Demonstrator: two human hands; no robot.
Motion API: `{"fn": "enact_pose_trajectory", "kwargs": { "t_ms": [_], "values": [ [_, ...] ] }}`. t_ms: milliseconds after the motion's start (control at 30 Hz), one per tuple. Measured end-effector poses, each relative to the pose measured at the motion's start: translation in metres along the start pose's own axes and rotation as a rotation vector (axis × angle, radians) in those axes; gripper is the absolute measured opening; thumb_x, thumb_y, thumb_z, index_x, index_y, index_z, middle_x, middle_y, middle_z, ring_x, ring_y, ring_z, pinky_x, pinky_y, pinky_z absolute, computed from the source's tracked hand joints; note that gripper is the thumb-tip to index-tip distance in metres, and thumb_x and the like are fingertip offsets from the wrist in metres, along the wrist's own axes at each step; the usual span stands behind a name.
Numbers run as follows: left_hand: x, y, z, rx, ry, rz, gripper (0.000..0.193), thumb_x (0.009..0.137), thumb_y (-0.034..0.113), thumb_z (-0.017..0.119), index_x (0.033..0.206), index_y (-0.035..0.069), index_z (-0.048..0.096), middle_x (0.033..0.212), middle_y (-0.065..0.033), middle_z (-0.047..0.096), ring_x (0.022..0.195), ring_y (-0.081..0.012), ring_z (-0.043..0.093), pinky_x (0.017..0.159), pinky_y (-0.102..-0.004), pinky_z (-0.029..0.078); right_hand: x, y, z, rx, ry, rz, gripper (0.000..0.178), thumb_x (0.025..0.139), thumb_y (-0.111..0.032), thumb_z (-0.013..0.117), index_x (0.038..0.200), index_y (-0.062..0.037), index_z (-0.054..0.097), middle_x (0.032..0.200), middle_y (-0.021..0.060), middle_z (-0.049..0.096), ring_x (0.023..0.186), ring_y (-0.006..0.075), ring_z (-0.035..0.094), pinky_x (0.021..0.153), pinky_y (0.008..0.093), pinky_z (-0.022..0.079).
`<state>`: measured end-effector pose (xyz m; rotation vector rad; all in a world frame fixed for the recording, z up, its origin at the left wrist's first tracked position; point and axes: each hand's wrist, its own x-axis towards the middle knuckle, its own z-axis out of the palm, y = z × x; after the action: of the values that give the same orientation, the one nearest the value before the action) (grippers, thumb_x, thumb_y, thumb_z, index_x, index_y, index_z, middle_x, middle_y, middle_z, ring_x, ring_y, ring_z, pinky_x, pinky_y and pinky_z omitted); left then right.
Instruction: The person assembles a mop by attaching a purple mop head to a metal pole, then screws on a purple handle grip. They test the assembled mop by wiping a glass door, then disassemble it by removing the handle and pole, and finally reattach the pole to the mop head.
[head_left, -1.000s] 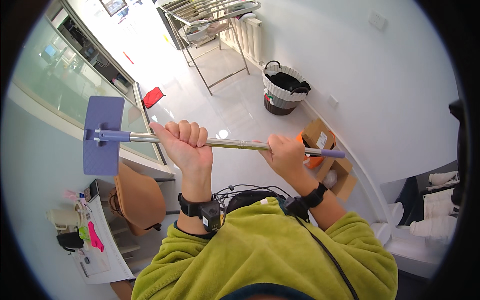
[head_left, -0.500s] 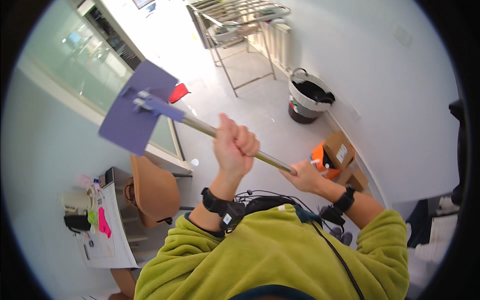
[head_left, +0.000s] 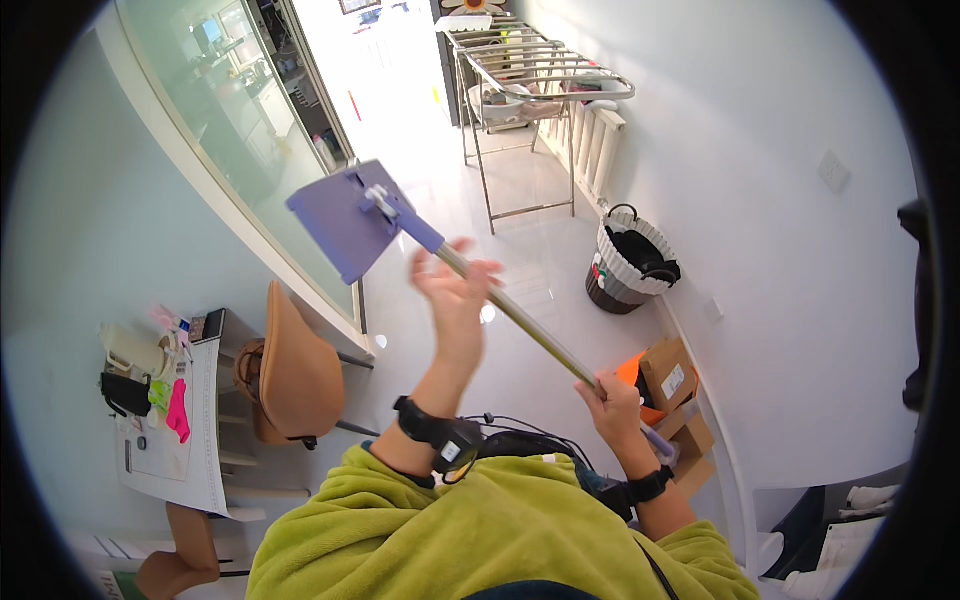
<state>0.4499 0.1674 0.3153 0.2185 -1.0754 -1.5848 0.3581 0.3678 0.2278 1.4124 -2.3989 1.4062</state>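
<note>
I hold up a flat mop with a purple plate head (head_left: pixel 352 222) and a silver pole (head_left: pixel 540 335) slanting down to the right. The head is raised at the upper left, and its white-jointed purple socket faces me. My left hand (head_left: pixel 455 300) is at the upper pole, just below the socket, with its fingers spread and slightly blurred on both sides of the pole. My right hand (head_left: pixel 612 408) is closed round the lower pole. A purple end of the pole (head_left: pixel 658 441) sticks out below that hand.
A metal drying rack (head_left: pixel 530 75) stands ahead before a radiator (head_left: pixel 593 150). Along the right wall are a basket (head_left: pixel 630 262) and cardboard boxes (head_left: pixel 668 375). To my left are a tan chair (head_left: pixel 300 375), a cluttered white desk (head_left: pixel 205 450) and a glass partition (head_left: pixel 215 110).
My left hand has loosened from a fist round the pole to spread fingers. The pole's purple end now shows below my right hand. The red item on the floor no longer shows.
</note>
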Motion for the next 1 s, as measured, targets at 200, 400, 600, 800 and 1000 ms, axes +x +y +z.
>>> {"fn": "enact_pose_trajectory", "kwargs": {
  "t_ms": [200,400,600,800,1000],
  "values": [
    [0.039,0.026,-0.067,0.892,0.28,0.276,0.095,0.067,0.026,0.08,0.133,0.011,0.013,0.123,-0.017,0.027,0.111,-0.0273,0.041,0.09,-0.041,0.037,-0.004,-0.006,-0.025,0.118,-0.245,0.035,0.033,0.081,-0.02,0.067,0.066,-0.0021,0.044,0.048,0.0102,0.038,0.041,0.0217,0.033,0.041,0.0305,0.03],
    [0.059,0.088,-0.102,1.212,-0.199,0.511,0.091,0.062,0.026,0.082,0.136,0.009,0.031,0.13,-0.0137,0.034,0.117,-0.0262,0.039,0.097,-0.0407,0.032,-0.005,0.0,-0.057,0.154,-0.554,0.151,0.038,0.083,-0.025,0.064,0.062,-0.0014,0.043,0.048,0.0086,0.034,0.043,0.0167,0.029,0.042,0.0293,0.028],
    [0.053,0.109,-0.098,0.847,-0.593,-0.11,0.099,0.052,0.002,0.058,0.143,0.009,0.021,0.109,-0.0087,0.05,0.102,-0.0206,0.05,0.09,-0.0341,0.042,0.003,0.023,-0.084,0.202,-0.703,0.238,0.034,0.083,-0.023,0.063,0.062,-0.0012,0.048,0.048,0.0043,0.033,0.045,0.0114,0.029,0.043,0.0283,0.028],
    [0.06,0.113,-0.105,0.75,-0.762,-0.273,0.085,0.054,0.001,0.064,0.134,0.002,0.033,0.113,-0.0082,0.049,0.104,-0.0188,0.049,0.088,-0.0314,0.041,0.005,0.035,-0.099,0.174,-0.707,0.228,0.017,0.083,-0.016,0.064,0.077,0.0002,0.063,0.053,-0.0003,0.048,0.049,0.0065,0.042,0.048,0.0228,0.035],
    [0.047,0.068,-0.119,0.778,-0.151,0.175,0.079,0.062,0.005,0.073,0.13,0.003,0.033,0.119,-0.0078,0.042,0.109,-0.0188,0.044,0.096,-0.0352,0.036,0.0,0.025,-0.068,0.194,-0.458,0.139,0.032,0.079,-0.02,0.068,0.063,-0.0011,0.048,0.05,0.0088,0.033,0.044,0.0181,0.031,0.043,0.0289,0.031]
  ]
}}
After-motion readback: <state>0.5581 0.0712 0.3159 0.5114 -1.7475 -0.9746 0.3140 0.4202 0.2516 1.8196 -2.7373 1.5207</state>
